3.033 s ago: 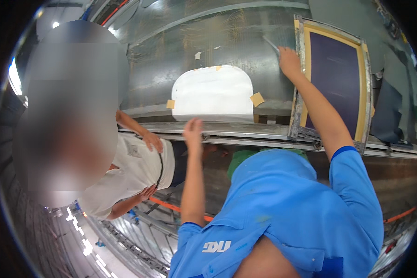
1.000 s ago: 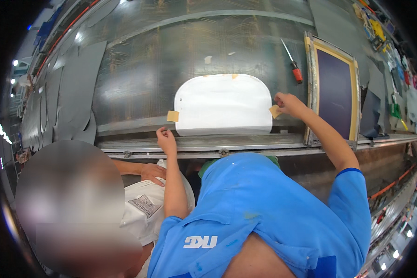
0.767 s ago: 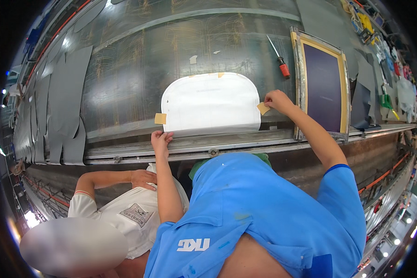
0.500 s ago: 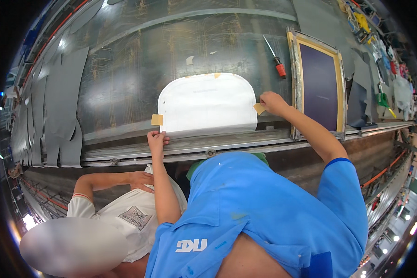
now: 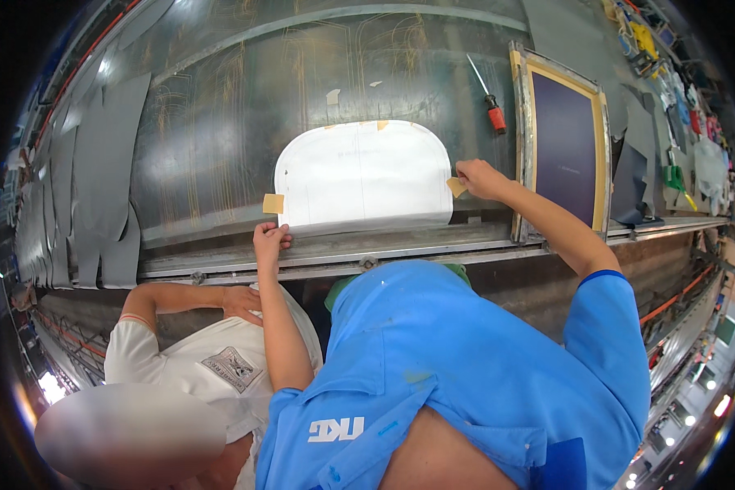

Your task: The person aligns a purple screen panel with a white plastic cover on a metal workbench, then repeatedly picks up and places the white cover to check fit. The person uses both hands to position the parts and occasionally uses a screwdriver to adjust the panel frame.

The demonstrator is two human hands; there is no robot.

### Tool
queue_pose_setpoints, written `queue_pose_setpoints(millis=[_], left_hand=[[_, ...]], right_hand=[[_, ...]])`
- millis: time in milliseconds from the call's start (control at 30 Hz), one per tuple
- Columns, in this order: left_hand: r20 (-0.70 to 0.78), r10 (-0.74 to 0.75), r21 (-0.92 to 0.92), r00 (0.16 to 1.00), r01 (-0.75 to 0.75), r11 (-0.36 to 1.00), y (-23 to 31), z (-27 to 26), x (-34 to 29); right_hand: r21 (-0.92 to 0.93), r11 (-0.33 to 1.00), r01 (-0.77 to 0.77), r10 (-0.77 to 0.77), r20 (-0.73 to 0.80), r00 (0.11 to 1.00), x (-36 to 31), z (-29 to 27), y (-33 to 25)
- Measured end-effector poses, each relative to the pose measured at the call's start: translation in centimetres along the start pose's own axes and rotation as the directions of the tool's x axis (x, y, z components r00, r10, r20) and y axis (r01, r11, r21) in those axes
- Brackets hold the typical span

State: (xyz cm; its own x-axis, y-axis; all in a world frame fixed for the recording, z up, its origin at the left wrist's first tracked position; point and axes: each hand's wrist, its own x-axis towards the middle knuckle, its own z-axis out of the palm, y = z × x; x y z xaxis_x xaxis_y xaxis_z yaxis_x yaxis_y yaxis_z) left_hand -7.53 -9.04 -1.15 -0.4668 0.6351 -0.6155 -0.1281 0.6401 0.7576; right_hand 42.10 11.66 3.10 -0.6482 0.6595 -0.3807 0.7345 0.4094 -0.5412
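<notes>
A white sheet with a rounded far side and a straight near edge lies flat on the dark metal table in front of me. My left hand is at its near left corner, fingertips drawn together on the edge. Just beyond those fingers, a tan piece of tape sticks to the sheet's left edge. At the right edge, my right hand pinches a second tan tape piece, which overlaps the sheet. Smaller tan bits show along the far edge.
A red-handled screwdriver and a framed dark purple screen lie to the right. Grey sheets cover the table's left end. A metal rail borders the near edge. A person in a white shirt stands close on my left.
The whole view has shifted slightly. Both hands keep nearly the same places at the sheet's edges, the right still pinching the tape piece.
</notes>
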Motion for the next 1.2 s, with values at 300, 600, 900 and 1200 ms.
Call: queue_pose_setpoints(millis=[300,600,900,1200], left_hand=[[-0.018,-0.006,-0.040,1.000,0.006,0.999,-0.1,-0.3,-0.5],[-0.004,-0.010,-0.053,1.000,0.010,0.999,-0.1,-0.2,-0.2],[-0.002,0.029,-0.072,1.000,-0.029,0.997,-0.9,-0.1,0.5],[0.008,-0.002,-0.034,1.000,0.003,0.999,-0.5,-0.3,0.0]], right_hand=[[0.229,0.967,-0.107,0.186,-0.358,0.915,-3.4,1.7,-0.9],[0.017,0.990,-0.141,0.139,-0.321,0.937,-2.6,3.2,-0.5],[0.053,0.987,-0.154,0.161,-0.189,0.969,-1.3,2.4,-0.8],[0.105,0.958,-0.265,0.271,-0.048,0.961,-0.4,1.6,-0.2]])
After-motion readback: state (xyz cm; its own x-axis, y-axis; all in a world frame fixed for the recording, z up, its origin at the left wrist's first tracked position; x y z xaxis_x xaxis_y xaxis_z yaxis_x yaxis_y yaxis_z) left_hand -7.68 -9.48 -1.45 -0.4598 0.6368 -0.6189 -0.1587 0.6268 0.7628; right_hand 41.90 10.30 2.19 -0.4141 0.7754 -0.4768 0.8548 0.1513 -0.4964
